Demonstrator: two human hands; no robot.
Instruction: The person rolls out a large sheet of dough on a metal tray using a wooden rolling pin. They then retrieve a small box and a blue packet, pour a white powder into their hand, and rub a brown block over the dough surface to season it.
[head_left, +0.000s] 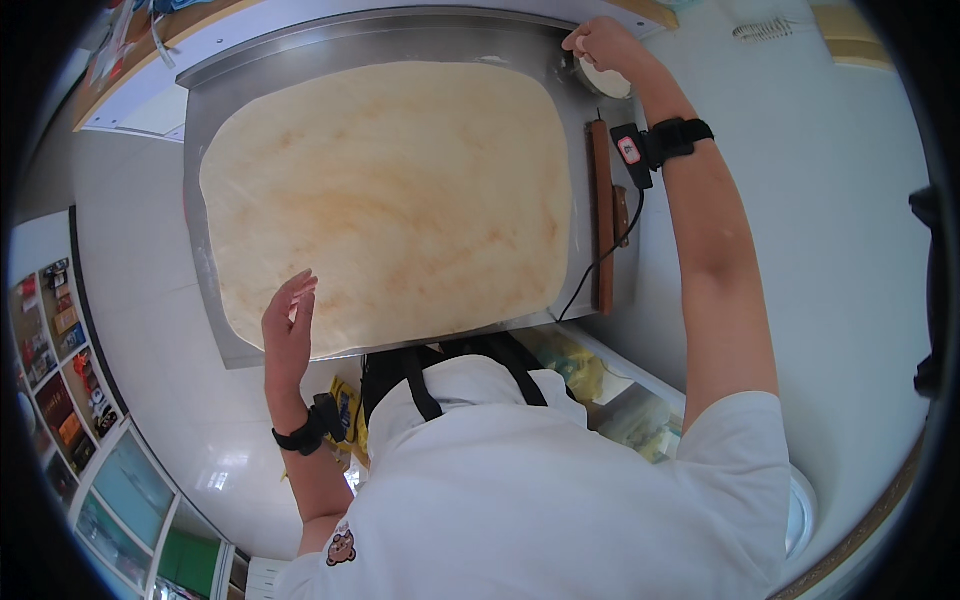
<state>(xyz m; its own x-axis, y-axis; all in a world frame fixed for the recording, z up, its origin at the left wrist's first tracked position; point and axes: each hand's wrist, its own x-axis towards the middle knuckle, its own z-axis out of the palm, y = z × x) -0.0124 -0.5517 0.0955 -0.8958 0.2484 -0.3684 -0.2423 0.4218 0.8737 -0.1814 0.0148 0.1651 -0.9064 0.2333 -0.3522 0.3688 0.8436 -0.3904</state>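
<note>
A large, thin sheet of dough (390, 202) with brownish smears spreads over a stainless steel worktop (517, 37). My left hand (291, 322) is above its near left edge, fingers extended and thumb apart, holding nothing; contact with the dough is unclear. At the far right corner, my right hand (606, 49) is over a metal bowl (611, 91) of white powder, probably flour. Its fingers are curled, and whether they pinch anything is hidden. A long brown wooden rolling pin (602, 225) lies along the right side of the worktop, beside a wooden handle (621, 217).
A black cable (609, 251) from my right wrist device crosses the rolling pin. The worktop has a raised back edge, and a white wall (810, 187) stands on the right. Below the near edge is an open drawer (637, 412) with plastic bags. Shelves (67, 360) stand at left.
</note>
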